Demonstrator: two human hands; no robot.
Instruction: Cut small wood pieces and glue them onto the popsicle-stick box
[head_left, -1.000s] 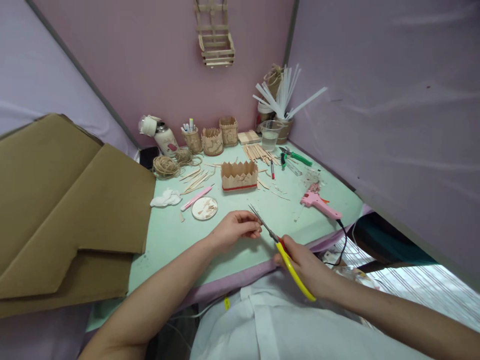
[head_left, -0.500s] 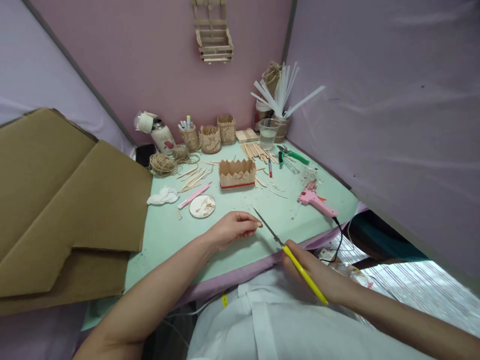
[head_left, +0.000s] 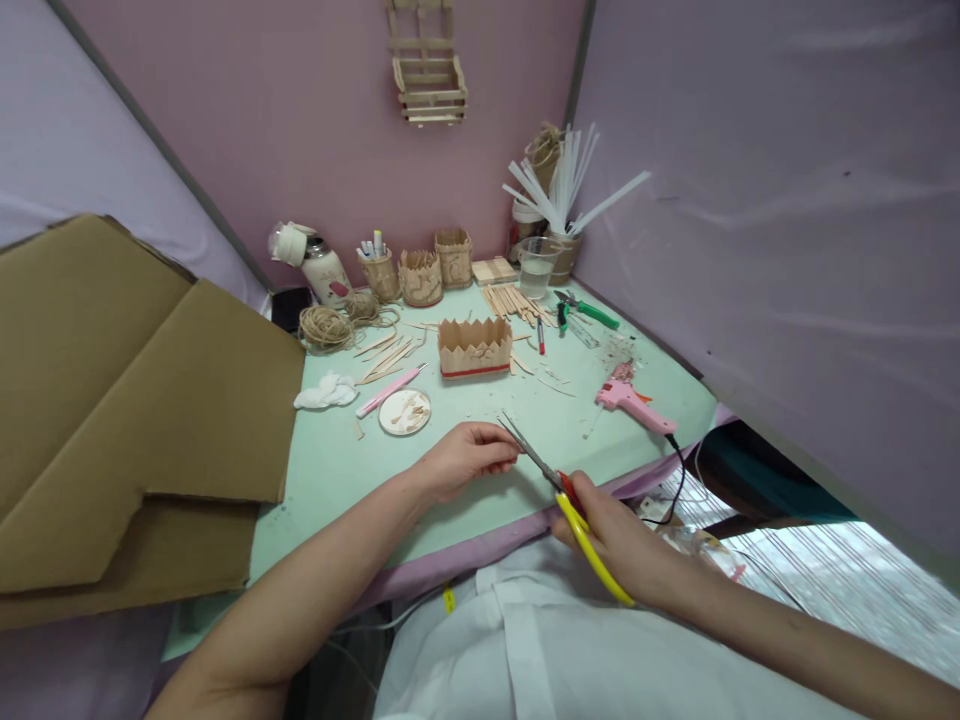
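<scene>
My right hand point(head_left: 611, 535) grips a pair of scissors point(head_left: 538, 460) with yellow and red handles, the blades slightly apart and pointing up and left. Over the table's front part, my left hand point(head_left: 472, 460) is closed in a pinch, its fingertips right beside the blades. A small wooden piece sits in that pinch, mostly hidden now by fingers and blades. Beyond the hands stands a wooden box point(head_left: 475, 357) with a jagged top edge and a red stripe along its base. A round white dish point(head_left: 405, 412) with wood bits lies past my left wrist.
A pink glue gun point(head_left: 636, 402) with a black cord lies at right, near green-handled pliers point(head_left: 596, 313). A pink craft knife point(head_left: 390, 391), white tissue point(head_left: 327, 392) and wood slivers point(head_left: 386, 357) lie at left. Folded cardboard point(head_left: 150, 400) covers the left side. A water cup point(head_left: 535, 270) stands behind.
The scissors have opened a little and shifted left, so the blades now overlap my left fingertips. The red handle has come into view. My left hand has barely moved.
</scene>
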